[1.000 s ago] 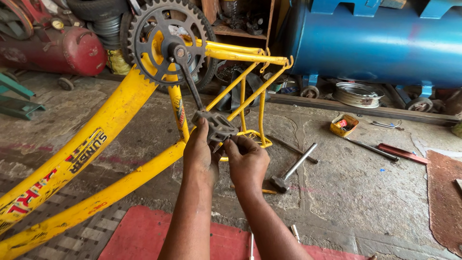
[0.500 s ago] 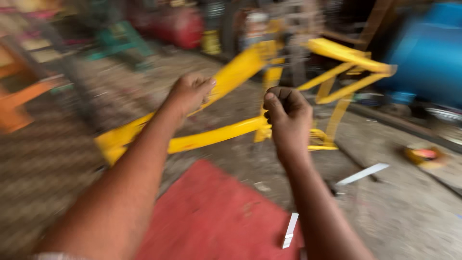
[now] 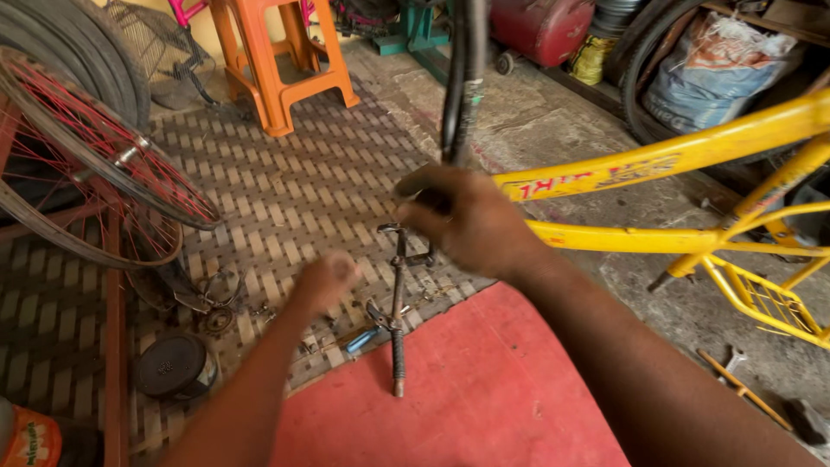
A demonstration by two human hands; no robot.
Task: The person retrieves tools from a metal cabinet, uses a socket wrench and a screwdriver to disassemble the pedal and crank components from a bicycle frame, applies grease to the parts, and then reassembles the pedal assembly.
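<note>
Your right hand is curled around something dark, too blurred to name, just above the metal rod lying on the woven mat; your left hand hovers beside it, fingers loosely closed, empty

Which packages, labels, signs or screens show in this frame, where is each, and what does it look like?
Frame decal: on the yellow bike's top tube, right of the right hand; red lettering on yellow.
Sack: top right, behind the frame; bulging blue-grey woven bag, white plastic at its mouth.
Orange pack: bottom left corner; rounded, orange with a green and white label.
No signs or screens.
</note>
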